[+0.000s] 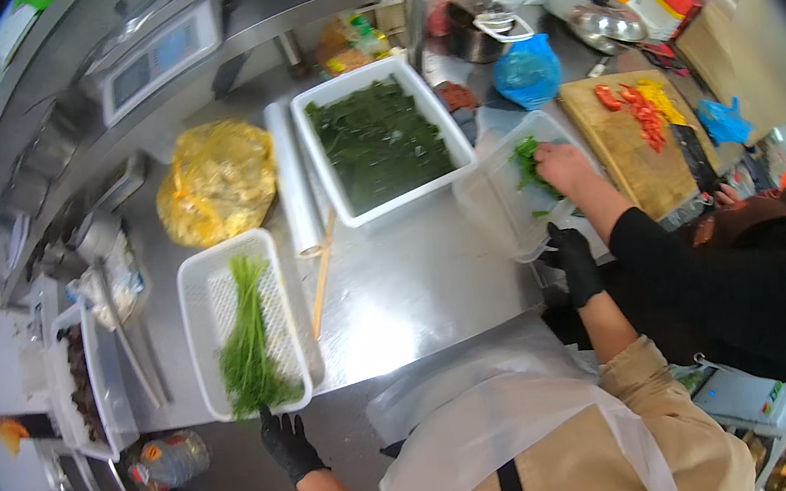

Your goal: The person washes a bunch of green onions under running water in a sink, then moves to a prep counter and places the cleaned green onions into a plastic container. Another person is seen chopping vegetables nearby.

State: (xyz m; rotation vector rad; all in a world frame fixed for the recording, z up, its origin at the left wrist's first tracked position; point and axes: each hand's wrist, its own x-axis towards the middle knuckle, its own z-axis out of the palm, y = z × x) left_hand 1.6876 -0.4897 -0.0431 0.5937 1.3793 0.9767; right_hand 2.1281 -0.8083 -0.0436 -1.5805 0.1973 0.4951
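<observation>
My left hand (291,444), in a black glove, is at the near edge of a white perforated basket (193,324); its fingers are apart, by the tips of a bunch of feathery green herbs (254,338) lying in that basket. On the right, my right hand (575,259), also black-gloved, is at the near corner of a clear plastic container (491,195); whether it grips the rim cannot be told. Chopped greens (530,166) are in the container, under a co-worker's bare hand (565,167). Between them, beyond the bare steel, a white tub (398,203) holds dark green leaves (379,143) in liquid.
A co-worker stands at right by a wooden cutting board (589,123) with cut peppers and a cleaver (696,157). A film roll (294,184), a wooden stick (325,277) and a yellow bag (217,183) lie on the steel table (428,285). A shelf with a scale (160,56) overhangs the back left.
</observation>
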